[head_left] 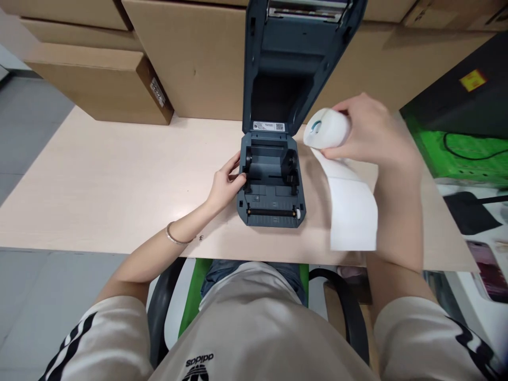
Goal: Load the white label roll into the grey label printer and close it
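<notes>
Looking at a dark blue-grey printer (pixel 272 182) sitting mid-table on my feed, so call that the clock's centre, with 12 pointing away from the wearer. Its lid (pixel 291 55) is flipped up toward 12, and I can see right into the bay: black roll holders inside, black roller (pixel 272 212) along the 6 o'clock end. The white paper roll (pixel 326 129) is up off the printer at about 2 o'clock, and my right hand (pixel 365 129) has it grasped between thumb and fingers, with a loose paper strip (pixel 353 211) trailing toward 5. My left hand (pixel 225 184) is touching the printer's rim at 9, thumb on the edge; honestly can't tell if it's pinching or just resting there. There's a thin bracelet (pixel 174 235) on that wrist. All of it's over a pale wood table (pixel 119 185). Further out, a cardboard box (pixel 99 84) is at 10, more cartons line 12, a black box (pixel 444 95) with a yellow sticker is around 2, a green bin (pixel 440 151) near 3, and a phone (pixel 490 270) at 4.
</notes>
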{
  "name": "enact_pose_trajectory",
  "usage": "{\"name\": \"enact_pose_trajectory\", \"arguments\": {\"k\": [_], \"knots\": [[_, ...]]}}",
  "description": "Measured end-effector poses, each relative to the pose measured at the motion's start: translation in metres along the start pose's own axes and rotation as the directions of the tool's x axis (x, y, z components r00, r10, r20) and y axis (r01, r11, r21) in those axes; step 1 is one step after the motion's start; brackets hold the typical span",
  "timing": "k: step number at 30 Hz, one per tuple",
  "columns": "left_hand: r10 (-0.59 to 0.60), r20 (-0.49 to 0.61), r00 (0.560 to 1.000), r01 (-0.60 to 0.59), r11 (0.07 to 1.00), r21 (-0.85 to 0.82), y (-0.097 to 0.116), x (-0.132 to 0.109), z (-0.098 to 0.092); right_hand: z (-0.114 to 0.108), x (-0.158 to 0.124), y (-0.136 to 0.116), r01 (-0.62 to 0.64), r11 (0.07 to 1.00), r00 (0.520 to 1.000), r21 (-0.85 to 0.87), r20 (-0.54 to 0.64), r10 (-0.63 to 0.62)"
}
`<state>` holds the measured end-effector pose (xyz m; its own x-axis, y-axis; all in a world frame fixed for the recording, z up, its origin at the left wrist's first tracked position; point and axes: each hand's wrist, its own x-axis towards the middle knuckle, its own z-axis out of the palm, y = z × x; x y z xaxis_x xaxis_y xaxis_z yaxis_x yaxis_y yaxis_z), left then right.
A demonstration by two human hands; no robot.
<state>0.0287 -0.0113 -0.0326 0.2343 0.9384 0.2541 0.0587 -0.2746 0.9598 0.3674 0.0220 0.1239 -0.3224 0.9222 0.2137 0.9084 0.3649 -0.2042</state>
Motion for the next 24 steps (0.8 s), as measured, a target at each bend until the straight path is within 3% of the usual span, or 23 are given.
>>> {"name": "enact_pose_trajectory", "arguments": {"k": [3,7,10,13,15,17,20,22,24], "knots": [[-0.001,-0.008,1.0,0.001,1.0,-0.008,-0.001,0.0,0.0,0.038,0.016,0.014,0.017,1.0,0.993,-0.025,0.12,-0.014],[-0.002,-0.017,1.0,0.002,1.0,0.015,-0.001,0.001,-0.001,0.077,0.029,0.012,0.054,0.997,0.971,-0.061,0.236,-0.038],[-0.005,-0.016,1.0,0.006,1.0,0.031,-0.001,0.0,-0.002,0.085,0.031,0.008,0.068,0.996,0.961,-0.065,0.272,-0.047],[0.002,-0.017,1.0,-0.002,1.0,0.025,-0.002,-0.001,-0.002,0.074,0.026,0.009,0.064,0.996,0.953,0.06,0.293,-0.079],[0.013,-0.015,1.0,-0.013,1.0,0.021,-0.003,-0.001,-0.002,0.058,0.018,0.017,-0.067,0.981,0.972,0.182,0.234,0.023],[0.026,-0.007,1.0,-0.026,0.999,0.027,-0.005,-0.001,-0.003,0.041,0.008,0.034,-0.254,0.933,0.965,0.257,0.129,0.227],[0.036,0.001,0.999,-0.036,0.998,0.045,-0.007,0.0,-0.004,0.021,-0.008,0.068,-0.495,0.827,0.865,0.267,0.058,0.499],[0.032,-0.009,0.999,-0.031,0.998,0.05,-0.007,0.0,-0.004,0.017,-0.016,0.089,-0.626,0.728,0.776,0.281,0.139,0.615],[0.026,-0.015,1.0,-0.025,0.998,0.05,-0.006,0.0,-0.005,0.021,-0.021,0.105,-0.7,0.642,0.714,0.312,0.283,0.641]]}}
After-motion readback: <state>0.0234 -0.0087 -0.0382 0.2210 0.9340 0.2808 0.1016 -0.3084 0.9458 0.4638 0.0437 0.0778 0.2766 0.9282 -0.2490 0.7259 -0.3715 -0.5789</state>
